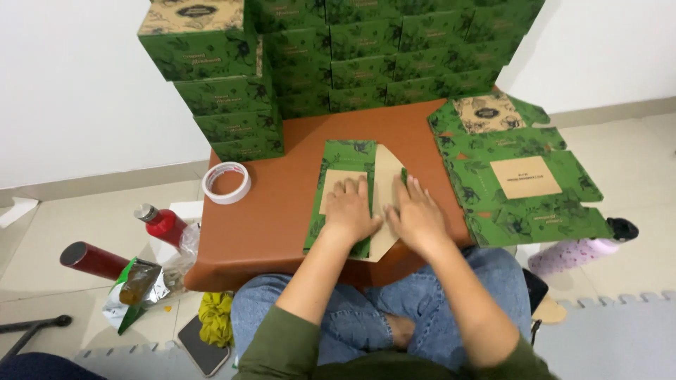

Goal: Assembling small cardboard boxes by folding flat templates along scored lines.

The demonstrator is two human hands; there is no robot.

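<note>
Nearest the lens: green sleeves and crossed legs in blue jeans [352, 309], tucked under the near edge of a low brown table [274, 211]. Left hand [350, 210] pressed flat, fingers spread, palm down on a flat green box blank [343, 193] with a tan panel; nothing gripped, only held down. Right hand [417, 214] likewise flat and open, fingers splayed, pressing the tan inner flap [387, 176] just beside the left hand, fingertips touching a green edge. Blank lying mid-table, its near end reaching the table's front edge.

Stacked along the far edge, against the white wall: folded green boxes [338, 49] in rows, contents not visible. On the right, a pile of unfolded green blanks [521, 190] overhanging the table's right edge. Roll of tape [226, 182] at the left corner, well apart from the hands, with bare tabletop between.

On the floor, left: red bottle [160, 222], dark red flask [91, 259], foil pouch [137, 288], phone [204, 346]. Right: pale purple bottle [584, 252].
</note>
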